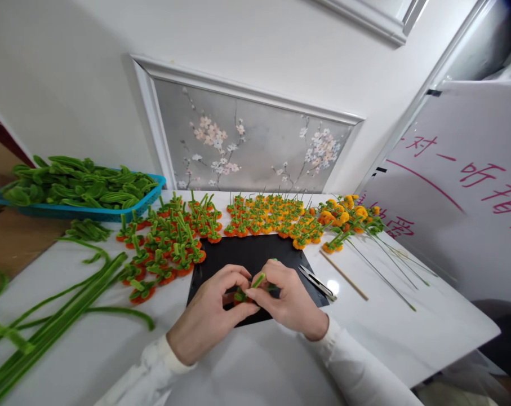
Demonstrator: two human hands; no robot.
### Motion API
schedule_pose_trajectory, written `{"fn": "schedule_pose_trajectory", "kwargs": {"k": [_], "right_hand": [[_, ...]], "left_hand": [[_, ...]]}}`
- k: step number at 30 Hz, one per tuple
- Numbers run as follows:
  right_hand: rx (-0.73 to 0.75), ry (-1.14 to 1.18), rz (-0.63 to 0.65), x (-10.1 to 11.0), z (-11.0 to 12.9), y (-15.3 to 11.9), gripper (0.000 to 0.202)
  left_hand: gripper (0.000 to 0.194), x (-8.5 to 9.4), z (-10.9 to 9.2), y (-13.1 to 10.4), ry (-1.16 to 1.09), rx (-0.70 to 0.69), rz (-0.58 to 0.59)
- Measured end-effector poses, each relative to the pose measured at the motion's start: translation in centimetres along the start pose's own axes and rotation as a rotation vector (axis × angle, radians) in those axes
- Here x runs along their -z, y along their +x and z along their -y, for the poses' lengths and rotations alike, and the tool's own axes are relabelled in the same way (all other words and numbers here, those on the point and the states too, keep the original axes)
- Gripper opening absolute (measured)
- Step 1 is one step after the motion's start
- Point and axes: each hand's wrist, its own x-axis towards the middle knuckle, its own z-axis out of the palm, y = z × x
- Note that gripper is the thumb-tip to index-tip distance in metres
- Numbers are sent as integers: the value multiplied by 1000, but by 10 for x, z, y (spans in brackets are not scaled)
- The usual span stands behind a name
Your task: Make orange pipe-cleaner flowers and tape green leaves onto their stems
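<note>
Over a black rectangular mat (pixel 221 254) on a glossy white worktop (pixel 399 332), two bare hands shape a small orange-and-green fuzzy flower piece (pixel 239 295). The left hand (pixel 213 313) curls around it, thumb and fingers pinching its sides, while the thumb and forefinger of the right hand (pixel 292 296) close in at the upright green tip; whether the right fingers press on the tip or only steady it, the view cannot tell.

Good work here probably calls for the left hand to bear the hold, low and light, so the orange pile is not crushed, with the right fingertips bending the green part in small, even turns. Pulling hard on the tip could skew it or loosen it from the base. The rows of orange flower heads with green stems (pixel 181 254), beside the mat, offer a ready match for height and spread. A slim silver metal tool (pixel 316 282) lies at the mat's right edge, close by for any fold too tight for fingertips.
</note>
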Motion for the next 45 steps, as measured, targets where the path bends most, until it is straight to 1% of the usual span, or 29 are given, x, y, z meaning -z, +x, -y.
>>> {"fn": "schedule_pose_trajectory", "kwargs": {"k": [3,5,7,10,13,15,18,20,22,24,29,33,38,42,45], "right_hand": [[28,-56,13,-1,-1,0,19],[48,-92,33,0,-3,0,18],[64,-97,76,3,-4,1,16],[88,-40,148,8,-5,2,13],[101,-16,158,9,-5,1,13],[97,-41,150,8,-5,0,12],[91,-75,160,6,-4,0,11],[102,-82,192,6,-2,0,12],[121,-81,234,8,0,1,13],[134,-85,261,11,3,2,13],[114,-155,273,13,4,3,10],[102,-204,298,11,3,2,7],[24,-313,370,11,-3,-1,6],[-44,-422,356,17,-11,-4,28],[-100,-486,350,24,-19,-5,26]], "left_hand": [[8,1,5,2,17,18,-2],[10,3,4,4,-18,56,24],[8,6,0,4,-110,123,100],[5,11,-8,3,-275,246,197],[7,12,-12,1,-343,297,203],[7,11,-11,2,-312,274,186],[17,9,-4,4,-214,191,164],[21,8,1,6,-180,144,163],[21,9,4,6,-163,125,166],[20,11,5,7,-131,113,159],[23,15,3,6,-39,60,154],[23,15,6,5,62,62,165],[25,17,10,7,232,53,124],[26,26,9,9,288,42,105],[28,29,8,9,243,71,128]]}}
